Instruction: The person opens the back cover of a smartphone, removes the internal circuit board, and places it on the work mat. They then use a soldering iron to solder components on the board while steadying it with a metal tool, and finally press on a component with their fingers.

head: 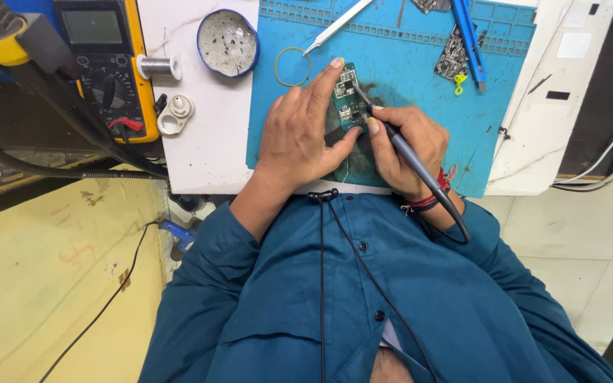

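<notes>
A small green circuit board (349, 96) lies on a blue work mat (406, 57). My left hand (299, 131) presses on the board, index finger stretched along its left edge and thumb at its lower end. My right hand (406, 145) grips a dark soldering iron (406, 152) like a pen. Its metal tip touches the board near the middle. The iron's black cable runs back over my wrist, which wears red threads.
A yellow multimeter (104, 60) stands at the far left beside a solder spool (157, 67). A round blue-rimmed tin (227, 42), a ring (292, 66), tweezers (335, 27), another circuit board (452, 57) and a blue tool (470, 39) lie around the mat. The white bench ends at right.
</notes>
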A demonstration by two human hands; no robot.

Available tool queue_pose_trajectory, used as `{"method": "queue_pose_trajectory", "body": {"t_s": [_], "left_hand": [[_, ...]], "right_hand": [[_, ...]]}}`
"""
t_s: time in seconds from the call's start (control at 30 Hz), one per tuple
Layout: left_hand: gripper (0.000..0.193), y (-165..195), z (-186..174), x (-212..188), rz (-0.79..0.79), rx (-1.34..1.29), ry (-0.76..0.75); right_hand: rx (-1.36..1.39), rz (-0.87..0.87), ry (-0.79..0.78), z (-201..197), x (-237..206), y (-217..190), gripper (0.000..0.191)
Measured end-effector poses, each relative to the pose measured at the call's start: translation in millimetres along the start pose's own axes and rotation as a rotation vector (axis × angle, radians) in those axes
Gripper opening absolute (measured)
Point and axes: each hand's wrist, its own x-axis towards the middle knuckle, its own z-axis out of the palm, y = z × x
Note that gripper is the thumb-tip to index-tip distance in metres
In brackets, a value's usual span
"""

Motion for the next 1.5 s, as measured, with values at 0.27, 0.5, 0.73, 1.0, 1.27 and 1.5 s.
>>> {"method": "queue_pose_trajectory", "body": {"t_s": [0.27, 0.5, 0.73, 1.0, 1.27, 1.5], "left_hand": [[0.099, 3, -2, 1, -0.008, 0.016, -0.003], [0.098, 4, -3, 2, -0.015, 0.009, -0.001], [0.102, 7, -6, 4, -0.002, -0.001, 0.0], [0.102, 10, -6, 4, -0.013, 0.01, -0.011], [0.101, 15, -11, 3, -0.022, 0.004, -0.025], [0.101, 15, -12, 1, 0.017, 0.008, 0.013]], "right_hand": [[0.0, -0.003, -0.004, -1, 0, -1, 0.011], [0.002, -0.01, 0.007, -2, 1, -3, 0.011], [0.014, 0.002, 0.02, -3, 3, -6, 0.011], [0.012, -0.012, 0.022, -5, 3, -7, 0.011], [-0.011, -0.001, 0.024, -5, 2, -10, 0.011], [-0.016, -0.012, 0.025, -5, -1, -11, 0.012]]}}
